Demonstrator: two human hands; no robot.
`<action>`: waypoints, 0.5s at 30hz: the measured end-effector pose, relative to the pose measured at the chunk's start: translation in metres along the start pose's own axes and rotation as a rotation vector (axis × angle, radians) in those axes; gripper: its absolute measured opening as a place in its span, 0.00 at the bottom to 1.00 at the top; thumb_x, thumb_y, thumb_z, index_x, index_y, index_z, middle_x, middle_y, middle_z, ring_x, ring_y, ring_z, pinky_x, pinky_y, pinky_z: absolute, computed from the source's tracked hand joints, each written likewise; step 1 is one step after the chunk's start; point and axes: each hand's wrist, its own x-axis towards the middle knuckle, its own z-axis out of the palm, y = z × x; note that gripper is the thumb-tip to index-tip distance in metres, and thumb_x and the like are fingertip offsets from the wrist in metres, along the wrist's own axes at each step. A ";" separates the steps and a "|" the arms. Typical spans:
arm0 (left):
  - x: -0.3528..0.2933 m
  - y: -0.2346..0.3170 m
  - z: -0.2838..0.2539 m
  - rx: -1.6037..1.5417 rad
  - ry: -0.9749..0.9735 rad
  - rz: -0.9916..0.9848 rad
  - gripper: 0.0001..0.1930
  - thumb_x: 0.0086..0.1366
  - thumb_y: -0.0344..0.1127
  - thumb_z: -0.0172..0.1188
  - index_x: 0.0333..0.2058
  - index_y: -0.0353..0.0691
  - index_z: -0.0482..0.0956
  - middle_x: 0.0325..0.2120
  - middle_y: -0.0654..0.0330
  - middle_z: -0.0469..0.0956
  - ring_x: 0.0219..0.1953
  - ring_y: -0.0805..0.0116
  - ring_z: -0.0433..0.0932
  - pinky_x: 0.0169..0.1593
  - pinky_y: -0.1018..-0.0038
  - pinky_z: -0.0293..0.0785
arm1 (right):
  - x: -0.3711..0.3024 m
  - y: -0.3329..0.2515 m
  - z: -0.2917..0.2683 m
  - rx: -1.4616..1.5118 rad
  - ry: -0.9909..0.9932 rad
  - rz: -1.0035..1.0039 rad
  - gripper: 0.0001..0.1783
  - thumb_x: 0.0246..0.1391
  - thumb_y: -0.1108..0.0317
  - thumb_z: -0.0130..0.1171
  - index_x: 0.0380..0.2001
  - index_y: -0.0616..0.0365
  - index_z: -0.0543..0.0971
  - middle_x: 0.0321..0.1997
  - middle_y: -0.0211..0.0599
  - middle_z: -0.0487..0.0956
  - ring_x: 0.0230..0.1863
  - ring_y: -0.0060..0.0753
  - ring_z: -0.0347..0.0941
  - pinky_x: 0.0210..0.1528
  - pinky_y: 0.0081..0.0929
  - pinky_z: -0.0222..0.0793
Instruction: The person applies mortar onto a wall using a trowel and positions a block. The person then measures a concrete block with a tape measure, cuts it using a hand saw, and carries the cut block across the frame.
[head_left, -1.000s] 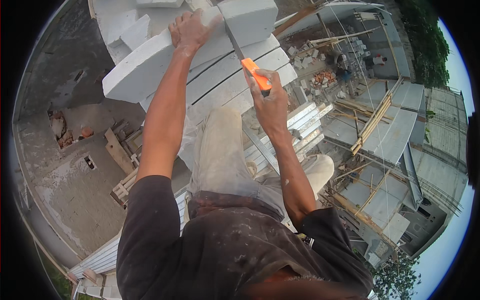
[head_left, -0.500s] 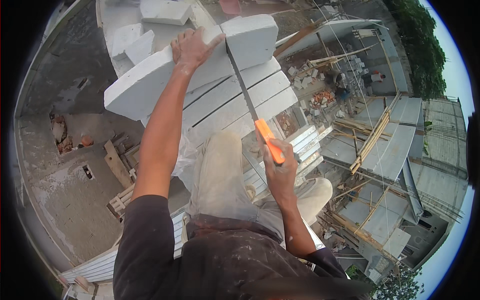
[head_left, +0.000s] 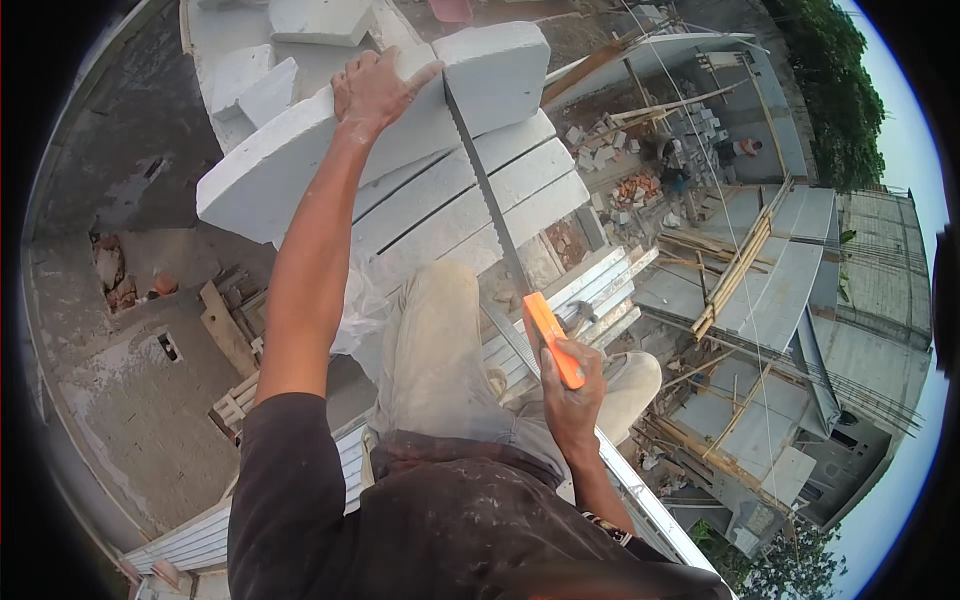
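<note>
A large white lightweight block (head_left: 265,180) stands on edge across a row of white blocks (head_left: 440,220) lying flat. My left hand (head_left: 376,90) clasps its top edge, fingers over the far side and thumb stretched toward the cut. In my right hand (head_left: 572,400) is the orange handle of a handsaw (head_left: 492,200), the fingers wrapped round it. The toothed blade runs up and away into a cut in the block, right of my left thumb. Part of the blade is hidden in the cut, and a shorter block portion (head_left: 497,75) lies right of it.
Loose white block pieces (head_left: 318,22) lie beyond my left hand. Long pale metal profiles (head_left: 590,290) sit beside my right knee. Far below on the right are bamboo poles (head_left: 745,260), rubble (head_left: 635,190) and people; a concrete surface (head_left: 140,430) spreads below left.
My right hand has drawn the saw back toward my body and slightly right, so more blade shows outside the block. My left hand keeps its hold on the block.
</note>
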 end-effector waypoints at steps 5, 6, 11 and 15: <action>-0.038 0.029 0.003 0.021 0.055 0.051 0.49 0.55 0.82 0.41 0.59 0.47 0.73 0.50 0.53 0.75 0.57 0.52 0.69 0.58 0.53 0.61 | 0.142 -0.018 0.063 0.129 -0.022 0.044 0.12 0.60 0.68 0.59 0.44 0.58 0.73 0.30 0.48 0.81 0.26 0.47 0.79 0.27 0.37 0.70; -0.038 0.043 0.008 0.008 0.040 0.079 0.49 0.55 0.82 0.42 0.59 0.46 0.73 0.51 0.52 0.75 0.57 0.53 0.69 0.59 0.54 0.60 | 0.183 -0.005 0.085 0.065 -0.023 0.033 0.13 0.61 0.65 0.59 0.45 0.60 0.73 0.28 0.50 0.80 0.23 0.52 0.75 0.25 0.38 0.67; 0.012 -0.004 -0.005 -0.030 0.031 -0.017 0.52 0.51 0.84 0.43 0.60 0.46 0.71 0.53 0.52 0.74 0.58 0.55 0.69 0.60 0.54 0.58 | 0.070 -0.005 0.051 0.134 -0.022 0.064 0.14 0.56 0.74 0.62 0.45 0.59 0.73 0.40 0.51 0.82 0.39 0.44 0.83 0.40 0.33 0.77; -0.023 0.008 -0.005 -0.001 -0.074 0.014 0.52 0.50 0.85 0.44 0.59 0.47 0.73 0.51 0.51 0.75 0.56 0.53 0.71 0.60 0.55 0.59 | 0.010 -0.028 -0.008 0.034 -0.060 0.108 0.15 0.52 0.79 0.64 0.43 0.62 0.74 0.41 0.47 0.82 0.44 0.38 0.82 0.46 0.30 0.77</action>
